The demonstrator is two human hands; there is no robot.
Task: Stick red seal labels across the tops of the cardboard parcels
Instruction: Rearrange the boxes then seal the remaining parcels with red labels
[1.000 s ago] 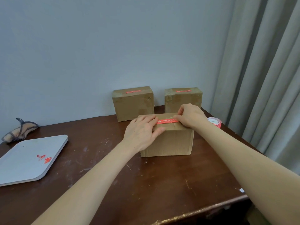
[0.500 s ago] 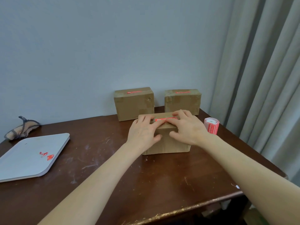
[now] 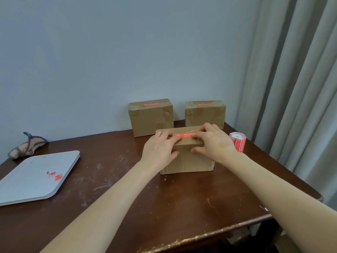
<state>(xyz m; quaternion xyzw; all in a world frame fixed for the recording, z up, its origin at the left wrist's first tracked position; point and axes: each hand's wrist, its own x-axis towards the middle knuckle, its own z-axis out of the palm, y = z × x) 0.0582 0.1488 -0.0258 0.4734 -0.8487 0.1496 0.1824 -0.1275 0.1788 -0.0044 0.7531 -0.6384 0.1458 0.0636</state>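
Label-smoothing stage, left grip (image 3: 158, 148) and right grip (image 3: 215, 143) spread flat over red seal label (image 3: 186, 135), thumbs braced on near parcel (image 3: 189, 161) front, presumably to stop sliding on tabletop (image 3: 182, 198).

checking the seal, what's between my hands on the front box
The red label, lying on the front box top, shows between the left hand and right hand in the head view.
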